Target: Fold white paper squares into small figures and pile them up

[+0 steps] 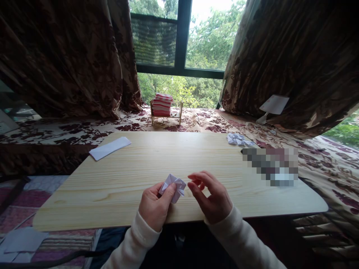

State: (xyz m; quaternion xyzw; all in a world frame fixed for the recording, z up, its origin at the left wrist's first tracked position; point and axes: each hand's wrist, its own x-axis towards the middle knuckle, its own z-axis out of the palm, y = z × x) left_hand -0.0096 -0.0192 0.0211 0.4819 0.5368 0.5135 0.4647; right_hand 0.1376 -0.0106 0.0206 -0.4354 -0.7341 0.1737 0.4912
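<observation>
My left hand (155, 206) grips a small piece of folded white paper (178, 186) near the table's front edge, thumb pressed on its top face. The paper is squarish, with several creases and raised points. Just to its right is my right hand (212, 195), thumb and fingers apart and curved toward the paper. Nothing shows between those fingers, and a small gap separates them from the paper. The fingers beneath the paper are mostly hidden.
Blank white paper strips (110, 148) lie at the table's back left. Several folded white paper pieces (238, 139) sit at its back right, near a blurred-out patch. Behind the wooden table (157, 157) stand a small rack of striped cloths (162, 104) and a white lamp (274, 104).
</observation>
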